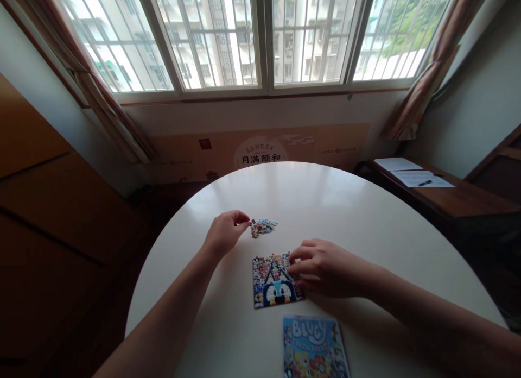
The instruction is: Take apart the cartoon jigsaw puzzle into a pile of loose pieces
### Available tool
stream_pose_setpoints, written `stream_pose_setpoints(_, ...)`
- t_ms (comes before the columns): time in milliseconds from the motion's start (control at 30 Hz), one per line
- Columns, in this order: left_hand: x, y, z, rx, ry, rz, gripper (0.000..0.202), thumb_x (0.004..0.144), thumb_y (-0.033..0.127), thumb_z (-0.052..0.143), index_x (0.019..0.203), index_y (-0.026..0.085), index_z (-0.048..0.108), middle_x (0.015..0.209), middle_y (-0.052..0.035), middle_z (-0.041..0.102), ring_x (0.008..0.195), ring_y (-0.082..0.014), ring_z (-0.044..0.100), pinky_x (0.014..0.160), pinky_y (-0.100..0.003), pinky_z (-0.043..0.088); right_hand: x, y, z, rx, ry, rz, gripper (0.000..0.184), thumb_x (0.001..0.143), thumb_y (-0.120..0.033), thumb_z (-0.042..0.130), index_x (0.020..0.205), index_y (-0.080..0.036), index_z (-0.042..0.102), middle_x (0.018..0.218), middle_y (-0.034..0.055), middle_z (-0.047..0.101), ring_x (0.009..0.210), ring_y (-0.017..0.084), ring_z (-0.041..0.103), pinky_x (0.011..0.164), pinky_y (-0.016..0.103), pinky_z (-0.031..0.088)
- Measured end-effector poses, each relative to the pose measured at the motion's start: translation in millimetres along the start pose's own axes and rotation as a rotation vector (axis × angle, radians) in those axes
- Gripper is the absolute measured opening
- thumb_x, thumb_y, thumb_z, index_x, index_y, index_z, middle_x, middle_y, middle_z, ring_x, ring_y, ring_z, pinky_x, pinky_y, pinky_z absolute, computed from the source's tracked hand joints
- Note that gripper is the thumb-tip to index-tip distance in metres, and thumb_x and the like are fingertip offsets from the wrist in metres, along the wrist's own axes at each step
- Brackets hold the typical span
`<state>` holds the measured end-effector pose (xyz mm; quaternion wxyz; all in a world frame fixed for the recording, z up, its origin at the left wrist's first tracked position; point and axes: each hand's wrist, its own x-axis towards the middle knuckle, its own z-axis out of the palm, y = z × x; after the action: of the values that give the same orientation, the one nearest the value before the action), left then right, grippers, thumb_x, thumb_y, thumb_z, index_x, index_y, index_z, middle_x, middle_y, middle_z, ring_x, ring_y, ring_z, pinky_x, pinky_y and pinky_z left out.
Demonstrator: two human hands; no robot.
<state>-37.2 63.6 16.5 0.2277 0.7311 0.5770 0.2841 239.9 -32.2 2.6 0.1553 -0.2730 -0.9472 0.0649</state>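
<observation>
A partly assembled jigsaw puzzle [274,285] lies flat on the white table, showing a blue cartoon dog's face among many small colourful figures. Its upper edge is uneven. Beyond it is a small pile of loose jigsaw pieces [264,226]. My left hand [228,231] is at the pile's left side, thumb and fingers pinched at a dark piece. My right hand [319,266] reaches over the puzzle's right edge, its fingers bent, a little apart and touching the puzzle; they hide its upper right corner. Nothing shows between them.
A Bluey picture sheet or box [313,345] lies nearer me on the round white table [391,247]. To the right, a wooden desk [476,196] carries papers [407,178] and a pen. Barred windows and curtains stand behind, with a wooden cabinet [36,231] at left.
</observation>
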Motion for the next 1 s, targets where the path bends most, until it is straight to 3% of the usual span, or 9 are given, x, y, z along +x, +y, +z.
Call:
stream_pose_setpoints(300, -2, 1, 9.9, 0.022, -0.045, -0.014, 0.018, 0.077, 0.036, 0.067, 0.082, 0.019, 0.071, 0.082, -0.0038, 0.076, 0.076, -0.0209, 0.069, 0.071, -0.031, 0.052, -19, 11, -28, 0.031, -0.052, 0.13, 0.01, 0.091, -0.029, 0.065, 0.089, -0.026, 0.075, 0.09, -0.0005, 0.071, 0.084, 0.014, 0.062, 0.082, 0.035, 0.044)
stream_pose_setpoints(467, -1, -3, 9.8, 0.118, -0.003, 0.02, 0.017, 0.081, 0.036, 0.065, 0.084, 0.021, 0.073, 0.085, -0.0032, 0.076, 0.078, -0.0212, 0.068, 0.071, -0.031, 0.05, -18, 13, -23, 0.015, -0.027, 0.143, 0.012, 0.092, -0.029, 0.064, 0.092, -0.023, 0.074, 0.089, 0.0021, 0.072, 0.085, 0.016, 0.062, 0.081, 0.034, 0.046)
stream_pose_setpoints(633, -13, 16, 11.2, 0.195, 0.004, 0.145, 0.014, 0.086, 0.03, 0.062, 0.088, 0.021, 0.074, 0.087, -0.0031, 0.074, 0.076, -0.0202, 0.065, 0.072, -0.032, 0.049, -13, 11, -11, 0.013, 0.032, 0.086, 0.016, 0.093, -0.029, 0.061, 0.102, -0.024, 0.074, 0.098, 0.0035, 0.072, 0.09, 0.016, 0.062, 0.082, 0.034, 0.047)
stream_pose_setpoints(767, -30, 39, 23.0, 0.251, -0.121, 0.3, 0.013, 0.087, 0.028, 0.064, 0.091, 0.022, 0.075, 0.095, -0.005, 0.073, 0.083, -0.0211, 0.066, 0.077, -0.033, 0.051, -10, 11, -3, -0.031, 0.071, 0.064, 0.021, 0.094, -0.031, 0.06, 0.11, -0.025, 0.072, 0.106, 0.0048, 0.071, 0.094, 0.018, 0.061, 0.084, 0.035, 0.046)
stream_pose_setpoints(867, -40, 48, 31.0, 0.323, -0.232, 0.328, 0.018, 0.086, 0.031, 0.067, 0.099, 0.022, 0.075, 0.102, -0.0059, 0.073, 0.09, -0.0236, 0.067, 0.082, -0.035, 0.052, -9, 12, 2, -0.063, 0.091, 0.061, 0.026, 0.095, -0.035, 0.06, 0.117, -0.026, 0.07, 0.107, 0.0056, 0.07, 0.097, 0.02, 0.06, 0.087, 0.037, 0.043)
stream_pose_setpoints(1000, -43, 50, 36.5, 0.379, -0.299, 0.337, 0.017, 0.085, 0.028, 0.064, 0.097, 0.023, 0.075, 0.101, -0.0062, 0.071, 0.092, -0.0259, 0.067, 0.082, -0.037, 0.053, -7, 12, 7, -0.101, 0.098, 0.087, 0.029, 0.095, -0.039, 0.06, 0.119, -0.026, 0.068, 0.106, 0.0064, 0.068, 0.098, 0.021, 0.057, 0.088, 0.038, 0.039)
